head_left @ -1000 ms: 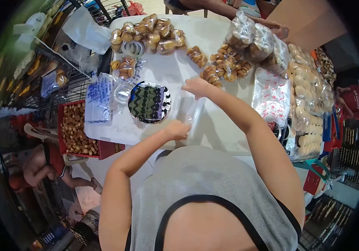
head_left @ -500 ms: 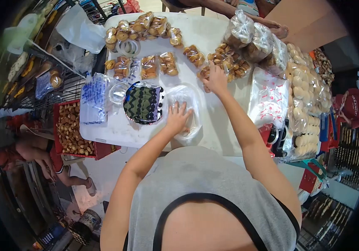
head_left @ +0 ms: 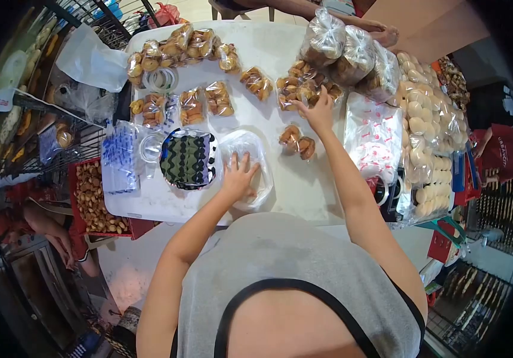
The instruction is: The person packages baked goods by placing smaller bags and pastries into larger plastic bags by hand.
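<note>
My left hand lies flat, fingers spread, on a thin, wrinkled, see-through plastic bag. My right hand is unclosed, thumb apart from curved fingers, at the heaped clear packs of rounded brown pastries; I cannot tell whether it touches them. Just below that hand, toward me, sits a glossy small pastry pack on the smooth white table. Left of my left hand is a round, zigzag-patterned cloth bundle.
</note>
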`<move>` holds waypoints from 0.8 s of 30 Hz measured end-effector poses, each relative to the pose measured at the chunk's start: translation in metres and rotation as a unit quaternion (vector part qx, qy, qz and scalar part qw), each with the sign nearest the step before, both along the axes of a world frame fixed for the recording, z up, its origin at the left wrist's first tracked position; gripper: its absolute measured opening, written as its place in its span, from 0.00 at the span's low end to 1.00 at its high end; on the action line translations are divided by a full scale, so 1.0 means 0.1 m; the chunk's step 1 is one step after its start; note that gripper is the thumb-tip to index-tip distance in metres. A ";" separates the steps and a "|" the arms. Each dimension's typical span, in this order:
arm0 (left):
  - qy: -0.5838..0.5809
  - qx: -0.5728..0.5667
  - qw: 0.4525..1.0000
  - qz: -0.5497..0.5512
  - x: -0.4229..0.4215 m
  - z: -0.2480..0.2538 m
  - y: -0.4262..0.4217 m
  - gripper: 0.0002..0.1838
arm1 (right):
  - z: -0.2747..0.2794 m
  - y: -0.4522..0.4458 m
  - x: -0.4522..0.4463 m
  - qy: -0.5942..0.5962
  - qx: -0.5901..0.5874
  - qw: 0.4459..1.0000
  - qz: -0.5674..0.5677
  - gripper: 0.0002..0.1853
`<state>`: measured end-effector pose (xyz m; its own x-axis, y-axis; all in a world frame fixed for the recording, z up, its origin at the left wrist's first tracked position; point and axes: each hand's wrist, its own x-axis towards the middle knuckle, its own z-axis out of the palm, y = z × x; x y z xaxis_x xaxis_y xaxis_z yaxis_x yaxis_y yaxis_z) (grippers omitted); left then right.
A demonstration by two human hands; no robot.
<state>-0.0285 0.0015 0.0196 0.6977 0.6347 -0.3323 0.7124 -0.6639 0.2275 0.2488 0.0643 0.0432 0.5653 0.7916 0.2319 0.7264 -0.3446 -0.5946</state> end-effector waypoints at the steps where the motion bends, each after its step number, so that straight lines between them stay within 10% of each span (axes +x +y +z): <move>1: -0.001 0.003 1.000 -0.001 0.02 0.00 0.01 0.51 | 0.02 0.08 -0.01 -0.014 -0.070 0.997 0.006 0.50; 4: -0.002 0.003 1.000 0.002 0.02 -0.01 0.00 0.51 | -0.22 0.23 0.17 -0.074 -0.148 0.986 0.013 0.54; 6: -0.003 0.004 1.000 -0.001 0.01 0.01 0.00 0.51 | -0.15 0.23 0.40 0.192 -0.041 0.980 0.025 0.46; 7: -0.006 0.004 1.000 -0.002 0.01 0.02 0.01 0.51 | 0.08 0.13 0.54 0.462 -0.093 0.873 0.124 0.33; 8: -0.009 0.003 1.000 -0.003 0.01 0.01 0.01 0.51 | 0.13 0.00 0.56 0.460 -0.094 0.875 0.123 0.33; 11: -0.029 0.002 1.000 -0.001 0.00 -0.04 0.01 0.49 | 0.23 -0.38 0.60 0.834 0.056 0.534 0.125 0.24; 14: -0.038 -0.001 0.999 -0.001 -0.02 -0.06 0.00 0.50 | 0.38 -0.55 0.46 0.793 0.025 0.597 0.119 0.24; 18: -0.027 0.009 1.000 -0.006 -0.01 -0.05 0.01 0.50 | 0.25 -0.30 0.50 0.576 -0.300 0.699 0.300 0.17; 24: -0.029 0.000 0.999 -0.016 -0.04 -0.06 0.06 0.46 | 0.33 -0.53 -0.17 0.454 -0.435 0.697 0.345 0.14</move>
